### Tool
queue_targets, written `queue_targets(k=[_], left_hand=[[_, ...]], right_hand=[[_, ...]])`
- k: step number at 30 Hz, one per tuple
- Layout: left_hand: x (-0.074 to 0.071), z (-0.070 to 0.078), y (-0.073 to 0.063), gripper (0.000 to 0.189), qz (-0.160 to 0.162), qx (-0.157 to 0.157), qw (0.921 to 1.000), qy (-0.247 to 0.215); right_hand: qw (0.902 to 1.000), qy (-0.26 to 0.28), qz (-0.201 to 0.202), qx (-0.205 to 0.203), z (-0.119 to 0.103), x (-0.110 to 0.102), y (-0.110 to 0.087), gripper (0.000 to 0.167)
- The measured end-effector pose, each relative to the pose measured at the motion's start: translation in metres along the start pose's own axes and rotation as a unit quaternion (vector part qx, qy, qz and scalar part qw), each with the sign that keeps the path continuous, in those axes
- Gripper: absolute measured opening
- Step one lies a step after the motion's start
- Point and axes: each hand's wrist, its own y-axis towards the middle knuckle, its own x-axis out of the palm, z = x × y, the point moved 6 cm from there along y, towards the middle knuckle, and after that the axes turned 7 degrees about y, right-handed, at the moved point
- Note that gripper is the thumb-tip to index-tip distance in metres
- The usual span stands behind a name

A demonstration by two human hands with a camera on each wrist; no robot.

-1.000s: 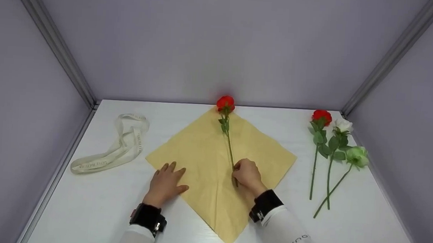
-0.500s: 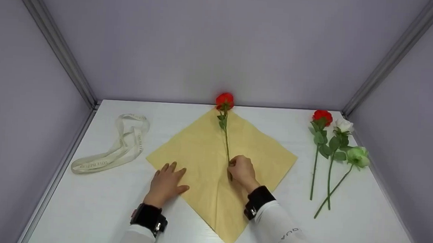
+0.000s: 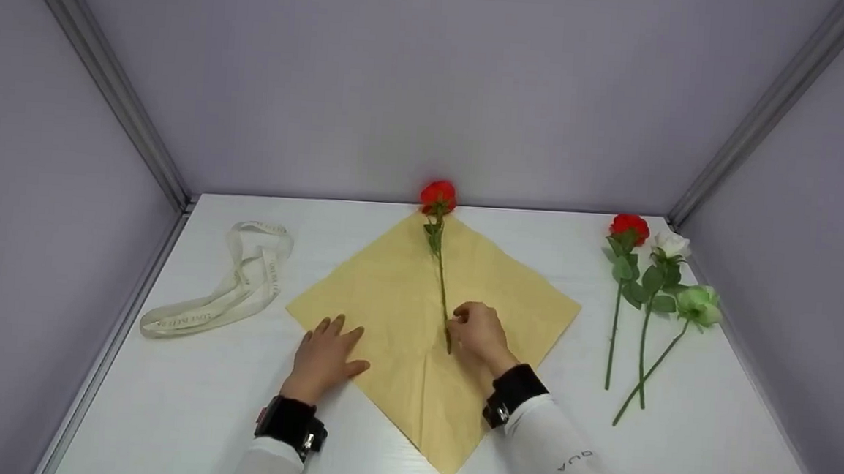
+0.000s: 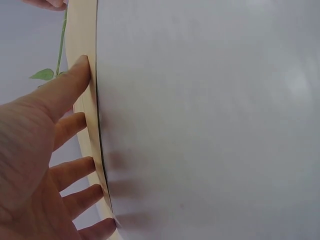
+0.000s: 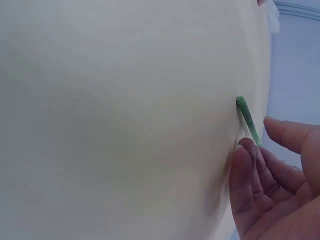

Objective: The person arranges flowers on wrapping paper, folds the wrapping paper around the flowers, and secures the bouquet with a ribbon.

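A sheet of tan wrapping paper [image 3: 389, 294] lies as a diamond on the white table. On it rests a red rose [image 3: 439, 196], its bloom past the far corner and its green stem running toward me. My right hand [image 3: 480, 336] is beside the lower stem. In the right wrist view the thumb [image 5: 287, 134] stands apart from the bent fingers, which are right at the stem end [image 5: 248, 120]. With fingers spread, my left hand [image 3: 320, 363] presses on the paper's left edge; the left wrist view shows its fingertips along that edge [image 4: 90, 100].
A loop of pale printed ribbon [image 3: 201, 315] lies at the left. To the right are another red rose [image 3: 629, 229], a white rose [image 3: 670, 245] and a green flower [image 3: 698, 305], the last two with crossing stems. Grey walls [image 3: 431, 91] enclose the back and sides.
The rose on the paper shifted slightly left and away from me with my right hand, then stayed. The right hand's thumb and fingers have loosened from its stem. My left hand stayed put.
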Motion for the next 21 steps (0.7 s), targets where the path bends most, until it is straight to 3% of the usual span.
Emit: queue_targets(k=[7, 13, 17, 21], left_hand=[[0.000, 0.001, -0.001, 0.063, 0.005, 0.001, 1.0000, 0.002], [-0.001, 0.000, -0.001, 0.063, 0.000, -0.002, 1.0000, 0.005], [0.000, 0.000, -0.001, 0.064, -0.007, -0.004, 1.0000, 0.006], [0.001, 0.000, -0.001, 0.064, -0.007, -0.001, 0.9999, 0.008]], right_hand=[[0.9981, -0.010, 0.051, 0.034, 0.022, -0.052, -0.010, 0.032], [0.9945, -0.007, 0.092, 0.050, 0.055, -0.104, -0.020, 0.033], [0.9879, -0.058, 0.124, 0.073, 0.083, -0.136, -0.029, 0.034], [0.9728, -0.136, 0.156, 0.103, 0.107, -0.160, -0.040, 0.032]])
